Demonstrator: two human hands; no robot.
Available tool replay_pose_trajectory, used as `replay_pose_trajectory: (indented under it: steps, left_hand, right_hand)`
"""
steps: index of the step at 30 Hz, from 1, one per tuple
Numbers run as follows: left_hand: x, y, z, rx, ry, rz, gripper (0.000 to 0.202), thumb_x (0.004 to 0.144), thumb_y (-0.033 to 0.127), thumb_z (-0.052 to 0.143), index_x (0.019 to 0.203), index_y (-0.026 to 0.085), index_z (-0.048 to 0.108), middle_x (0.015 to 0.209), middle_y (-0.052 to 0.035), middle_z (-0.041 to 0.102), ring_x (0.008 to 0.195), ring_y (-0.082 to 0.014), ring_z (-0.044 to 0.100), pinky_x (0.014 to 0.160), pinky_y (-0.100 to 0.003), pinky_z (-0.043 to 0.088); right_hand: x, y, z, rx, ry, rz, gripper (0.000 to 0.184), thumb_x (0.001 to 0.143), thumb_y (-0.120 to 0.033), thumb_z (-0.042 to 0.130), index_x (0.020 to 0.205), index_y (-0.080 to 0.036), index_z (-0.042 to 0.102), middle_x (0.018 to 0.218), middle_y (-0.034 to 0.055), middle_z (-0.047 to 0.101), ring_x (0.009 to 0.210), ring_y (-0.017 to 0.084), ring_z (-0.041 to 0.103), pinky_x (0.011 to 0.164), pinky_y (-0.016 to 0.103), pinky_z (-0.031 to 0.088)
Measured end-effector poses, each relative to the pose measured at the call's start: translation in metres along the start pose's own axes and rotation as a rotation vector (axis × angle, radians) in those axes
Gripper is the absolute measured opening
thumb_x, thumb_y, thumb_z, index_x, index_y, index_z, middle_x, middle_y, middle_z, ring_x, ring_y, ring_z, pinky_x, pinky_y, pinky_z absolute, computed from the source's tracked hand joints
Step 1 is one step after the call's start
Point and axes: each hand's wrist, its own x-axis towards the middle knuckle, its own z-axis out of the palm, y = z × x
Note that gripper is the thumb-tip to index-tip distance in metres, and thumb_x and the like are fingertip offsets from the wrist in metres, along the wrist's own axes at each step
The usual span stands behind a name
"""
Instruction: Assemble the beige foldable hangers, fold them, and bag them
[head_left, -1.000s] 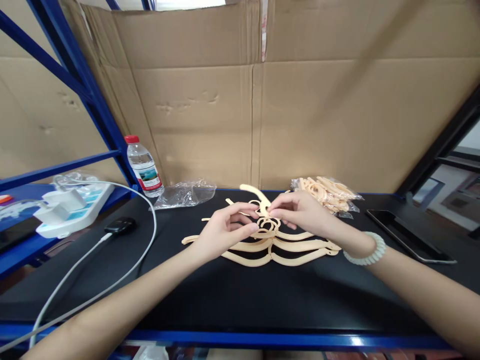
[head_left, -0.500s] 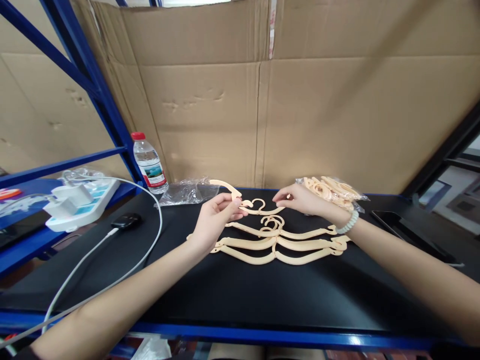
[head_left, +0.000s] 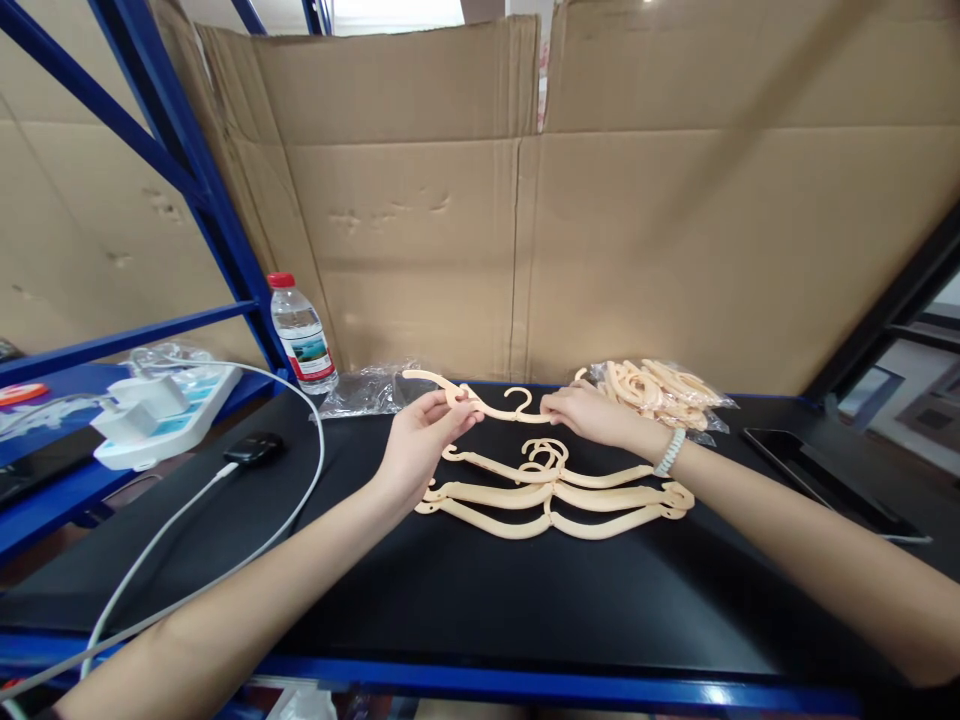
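Note:
Between my hands, above the black tabletop, is a cream folding clothes hanger [head_left: 501, 411] with its hook pointing up. My left hand [head_left: 417, 438] pinches its left side at a joint, and a curved arm piece sticks out up and to the left past the fingers. Closed on the hanger's right side, close to the hook, is my right hand [head_left: 594, 410]; a cream tip shows behind it. Just in front lie several similar hangers [head_left: 499, 491] spread out flat and overlapping, hooks toward the back.
A clear bag of cream hanger parts [head_left: 660, 390] lies at the back right, beside a dark tablet [head_left: 817, 480]. Toward the back left stand a water bottle [head_left: 304, 335] and crumpled clear plastic [head_left: 367, 388]. A white cable [head_left: 321, 450] loops near a black device [head_left: 253, 447] and a power strip [head_left: 169, 415].
My right hand has moved left along the hanger and closed on it near the hook. The left arm piece now points flatter and farther left. The view has tilted up slightly.

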Motion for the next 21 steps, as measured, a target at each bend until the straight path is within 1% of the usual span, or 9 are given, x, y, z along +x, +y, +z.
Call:
replay_pose_trajectory:
  steps: [5, 8, 10, 12, 14, 16, 18, 19, 21]
  left_hand:
    - [0.005, 0.004, -0.007, -0.012, 0.079, 0.106, 0.029, 0.064, 0.021, 0.085, 0.086, 0.013, 0.068, 0.087, -0.0049, 0.075, 0.089, -0.0159, 0.070, 0.097, -0.031, 0.049]
    - [0.005, 0.007, -0.007, -0.007, 0.087, 0.112, 0.028, 0.065, 0.022, 0.084, 0.087, 0.012, 0.069, 0.088, -0.0064, 0.074, 0.090, -0.0164, 0.069, 0.094, -0.030, 0.049]
    - [0.002, 0.008, -0.005, 0.011, 0.075, 0.085, 0.028, 0.066, 0.023, 0.083, 0.087, 0.011, 0.069, 0.087, -0.0066, 0.074, 0.082, -0.0143, 0.068, 0.085, -0.026, 0.051]
    - [-0.001, 0.008, -0.001, 0.013, 0.052, 0.052, 0.025, 0.068, 0.024, 0.082, 0.085, 0.012, 0.067, 0.084, -0.0041, 0.072, 0.072, -0.0106, 0.065, 0.073, -0.022, 0.051]
    - [-0.003, 0.007, 0.001, -0.009, 0.021, 0.024, 0.023, 0.070, 0.026, 0.080, 0.082, 0.013, 0.064, 0.083, -0.0016, 0.069, 0.068, -0.0088, 0.063, 0.066, -0.021, 0.050]
    - [-0.005, 0.006, 0.003, -0.037, -0.023, -0.001, 0.023, 0.072, 0.027, 0.078, 0.081, 0.014, 0.061, 0.088, -0.0022, 0.068, 0.071, -0.0099, 0.064, 0.068, -0.022, 0.051]
    - [-0.006, 0.005, 0.004, -0.054, -0.065, -0.019, 0.024, 0.074, 0.028, 0.077, 0.084, 0.015, 0.060, 0.096, -0.0044, 0.069, 0.074, -0.0116, 0.066, 0.072, -0.025, 0.052]
    - [-0.006, 0.004, 0.004, -0.056, -0.082, -0.024, 0.023, 0.075, 0.028, 0.076, 0.085, 0.015, 0.060, 0.097, -0.0050, 0.069, 0.075, -0.0121, 0.067, 0.074, -0.026, 0.052]
    - [-0.006, 0.004, 0.005, -0.051, -0.094, -0.029, 0.021, 0.077, 0.027, 0.074, 0.085, 0.015, 0.058, 0.094, -0.0041, 0.069, 0.074, -0.0124, 0.066, 0.076, -0.027, 0.052]
  right_hand:
    - [-0.012, -0.020, -0.030, -0.102, 0.063, -0.041, 0.022, 0.091, -0.005, 0.038, 0.083, -0.018, 0.055, 0.080, 0.0047, 0.056, 0.076, 0.019, 0.046, 0.070, 0.030, 0.033]
    - [-0.029, -0.022, -0.039, -0.206, 0.103, -0.048, 0.025, 0.088, -0.002, 0.037, 0.087, -0.019, 0.056, 0.081, 0.0053, 0.056, 0.078, 0.020, 0.045, 0.072, 0.031, 0.033]
    - [-0.041, -0.017, -0.041, -0.275, 0.136, -0.054, 0.029, 0.086, 0.000, 0.038, 0.092, -0.019, 0.058, 0.082, 0.0051, 0.058, 0.079, 0.020, 0.047, 0.075, 0.033, 0.035]
    - [-0.053, -0.011, -0.040, -0.316, 0.180, -0.040, 0.032, 0.085, 0.001, 0.038, 0.099, -0.019, 0.059, 0.085, 0.0060, 0.061, 0.078, 0.021, 0.050, 0.077, 0.034, 0.036]
    - [-0.064, -0.006, -0.039, -0.349, 0.229, -0.008, 0.034, 0.085, 0.000, 0.037, 0.104, -0.018, 0.060, 0.089, 0.0078, 0.064, 0.079, 0.021, 0.053, 0.080, 0.036, 0.038]
    - [-0.072, -0.005, -0.039, -0.387, 0.278, 0.024, 0.038, 0.085, 0.001, 0.036, 0.111, -0.016, 0.059, 0.092, 0.0097, 0.065, 0.082, 0.023, 0.056, 0.079, 0.037, 0.040]
    - [-0.077, -0.007, -0.039, -0.427, 0.311, 0.052, 0.044, 0.084, 0.002, 0.034, 0.116, -0.015, 0.059, 0.091, 0.0107, 0.065, 0.081, 0.025, 0.057, 0.075, 0.037, 0.043]
    - [-0.078, -0.009, -0.040, -0.438, 0.323, 0.071, 0.044, 0.084, 0.002, 0.034, 0.116, -0.015, 0.059, 0.091, 0.0112, 0.064, 0.080, 0.025, 0.057, 0.073, 0.036, 0.043]
    - [-0.081, -0.013, -0.041, -0.417, 0.356, 0.122, 0.039, 0.086, -0.002, 0.036, 0.114, -0.015, 0.060, 0.094, 0.0125, 0.065, 0.080, 0.026, 0.059, 0.068, 0.036, 0.045]
